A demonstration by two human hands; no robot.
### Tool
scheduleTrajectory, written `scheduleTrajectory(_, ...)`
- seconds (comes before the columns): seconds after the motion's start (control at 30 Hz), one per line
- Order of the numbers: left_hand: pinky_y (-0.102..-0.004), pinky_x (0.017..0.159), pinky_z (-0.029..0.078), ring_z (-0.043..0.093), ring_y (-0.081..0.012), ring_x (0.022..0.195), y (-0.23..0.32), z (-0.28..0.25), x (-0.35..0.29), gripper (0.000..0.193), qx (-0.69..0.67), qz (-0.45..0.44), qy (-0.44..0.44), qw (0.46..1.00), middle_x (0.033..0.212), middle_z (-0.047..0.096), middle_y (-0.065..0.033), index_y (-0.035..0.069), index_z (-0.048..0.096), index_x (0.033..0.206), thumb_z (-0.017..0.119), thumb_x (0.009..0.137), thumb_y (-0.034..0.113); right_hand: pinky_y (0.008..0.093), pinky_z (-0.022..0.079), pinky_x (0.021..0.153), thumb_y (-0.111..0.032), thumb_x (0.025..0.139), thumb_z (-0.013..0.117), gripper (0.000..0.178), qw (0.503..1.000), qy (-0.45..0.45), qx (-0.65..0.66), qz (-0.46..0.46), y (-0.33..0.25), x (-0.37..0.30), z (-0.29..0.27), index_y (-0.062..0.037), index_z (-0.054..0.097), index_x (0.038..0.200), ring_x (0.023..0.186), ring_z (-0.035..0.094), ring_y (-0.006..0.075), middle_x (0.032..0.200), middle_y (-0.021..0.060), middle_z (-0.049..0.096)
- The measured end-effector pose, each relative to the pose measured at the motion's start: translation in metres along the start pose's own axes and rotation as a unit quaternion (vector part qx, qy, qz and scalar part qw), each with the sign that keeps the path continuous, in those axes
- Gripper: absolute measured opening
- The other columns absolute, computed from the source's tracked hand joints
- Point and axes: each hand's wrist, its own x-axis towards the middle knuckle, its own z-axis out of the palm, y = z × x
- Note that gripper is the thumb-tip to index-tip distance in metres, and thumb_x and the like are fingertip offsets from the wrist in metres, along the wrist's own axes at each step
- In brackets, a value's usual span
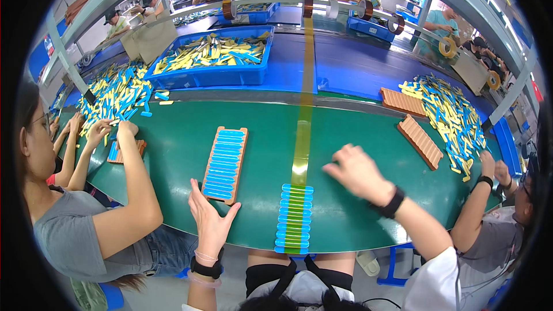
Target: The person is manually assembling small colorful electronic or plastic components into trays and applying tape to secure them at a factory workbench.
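My left hand (210, 219) is open beside the lower end of a brown grooved tray (243, 152), thumb and fingers spread. Flat blue sticks (224, 158) fill the grooves of this tray side by side. To its right, a strip of translucent yellow tape (302, 138) runs down the green table. Its near end lies across a column of blue sticks (284, 219) reaching the table's front edge. My right hand (360, 174) hovers right of the tape, slightly blurred, thumb apart from the bent fingers, with nothing visible in it.
Loose blue and yellow sticks are heaped at left (118, 89) and right (449, 115). Two more grooved trays (420, 141) (403, 101) sit by the right heap. A blue bin (213, 79) of sticks stands behind. A bar with tape rolls (307, 6) spans overhead. Co-workers flank me.
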Motion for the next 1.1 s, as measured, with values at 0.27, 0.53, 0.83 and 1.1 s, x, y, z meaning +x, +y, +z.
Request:
scheduleTrajectory(0.27,-0.0400,0.094,0.028,0.035,-0.0331,0.106,0.023,0.013,0.003,0.103,-0.033,0.007,0.017,0.999,0.114,0.038,-0.0207,-0.006,0.005,0.133,0.073,0.058,0.012,0.0238,0.043,0.060,-0.026,0.082,0.059,0.030,0.830,-0.197,0.493,0.172,-0.057,0.011,-0.001,0.0039,0.059,0.083,0.065,0.053,0.0103,0.075,0.0083,0.061)
scheduleTrajectory(0.53,-0.0437,0.092,0.028,0.033,-0.0360,0.105,0.081,0.044,-0.036,0.107,-0.036,0.075,-0.035,0.996,0.118,0.035,-0.0246,-0.010,0.006,0.130,0.076,0.058,0.027,0.0201,0.040,0.066,-0.014,0.083,0.058,0.016,0.606,0.019,0.755,0.248,-0.031,-0.056,-0.047,0.0007,0.060,0.088,0.074,0.051,0.0060,0.082,0.0024,0.059)
scheduleTrajectory(0.83,-0.0438,0.088,0.031,0.035,-0.0377,0.101,0.100,0.049,-0.051,0.101,-0.085,0.077,-0.071,0.991,0.127,0.025,-0.0271,-0.011,0.013,0.128,0.076,0.060,0.028,0.0185,0.040,0.065,-0.010,0.080,0.060,0.011,0.677,0.076,0.700,0.214,-0.046,-0.084,-0.042,0.0009,0.060,0.083,0.071,0.051,0.0040,0.076,-0.0006,0.058)
scheduleTrajectory(1.1,-0.0394,0.086,0.036,0.038,-0.0319,0.102,0.078,0.032,-0.049,0.051,-0.092,0.109,-0.139,0.980,0.128,0.034,-0.0161,-0.001,0.043,0.117,0.065,0.072,0.010,0.0250,0.045,0.066,-0.006,0.072,0.066,0.013,0.836,0.020,0.512,0.198,-0.106,-0.193,0.001,0.0025,0.060,0.080,0.072,0.058,0.0150,0.079,0.0067,0.061)
